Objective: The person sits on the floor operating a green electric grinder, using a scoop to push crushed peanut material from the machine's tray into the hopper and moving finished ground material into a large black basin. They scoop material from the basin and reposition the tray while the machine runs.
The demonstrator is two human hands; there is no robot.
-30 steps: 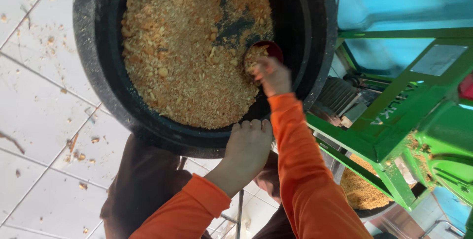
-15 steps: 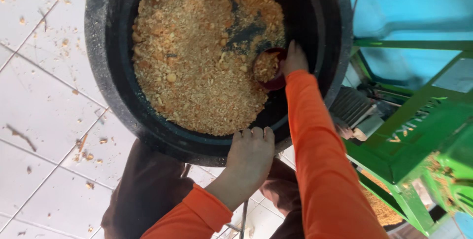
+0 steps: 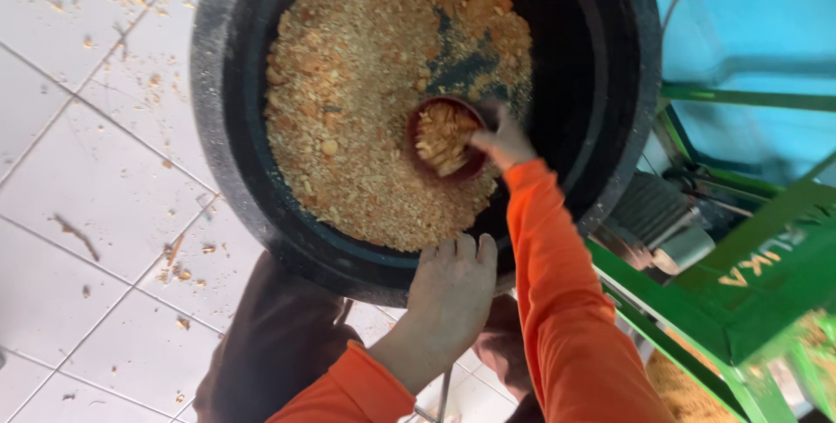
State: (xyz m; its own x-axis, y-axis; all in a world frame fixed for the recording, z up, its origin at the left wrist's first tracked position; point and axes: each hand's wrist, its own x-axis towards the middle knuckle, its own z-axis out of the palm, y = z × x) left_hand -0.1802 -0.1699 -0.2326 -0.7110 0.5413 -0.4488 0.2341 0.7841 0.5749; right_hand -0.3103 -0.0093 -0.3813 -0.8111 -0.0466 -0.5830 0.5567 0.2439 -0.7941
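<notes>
A big black tub (image 3: 218, 127) stands on the tiled floor, filled with tan crumbly chopped bits (image 3: 357, 101). My right hand (image 3: 503, 142) reaches into it in an orange sleeve and grips a small dark red bowl (image 3: 444, 137) heaped with the same bits. My left hand (image 3: 451, 288), also orange-sleeved, clasps the tub's near rim with the fingers over the edge.
A green metal machine frame (image 3: 740, 292) stands right beside the tub, with a grey ribbed motor (image 3: 649, 214) under it and more tan bits below. White floor tiles (image 3: 78, 214) on the left carry scattered crumbs. A blue wall (image 3: 749, 13) is behind.
My right hand has pulled the red bowl from the tub's right wall toward the middle, and it now sits heaped and face up. The view has shifted so the tub lies further right. Left hand stays on the rim.
</notes>
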